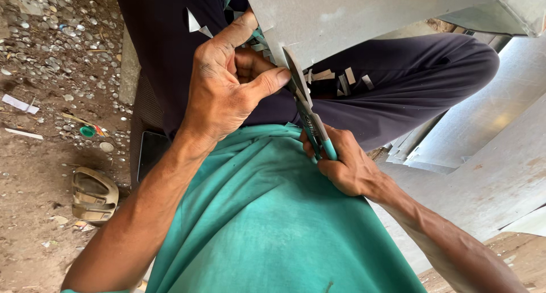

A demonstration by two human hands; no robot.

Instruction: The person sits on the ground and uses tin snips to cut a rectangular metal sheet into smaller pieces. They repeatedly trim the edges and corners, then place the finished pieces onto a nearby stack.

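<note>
The left hand (224, 82) is pinching the lower edge of a grey metal sheet (341, 14) over the lap, while the right hand (341, 162) is gripping teal-handled tin snips (307, 114) biting that edge.

sheet held over the lap, snips at its edge

the metal sheet (364, 14) is held above the lap by the left hand (227, 88), with the snips (307, 114) set against its lower edge and gripped just below by the right hand (347, 168). offcuts (341, 80) are scattered on the thigh; a sandal (94, 193) is seen on the ground at far left.
</note>
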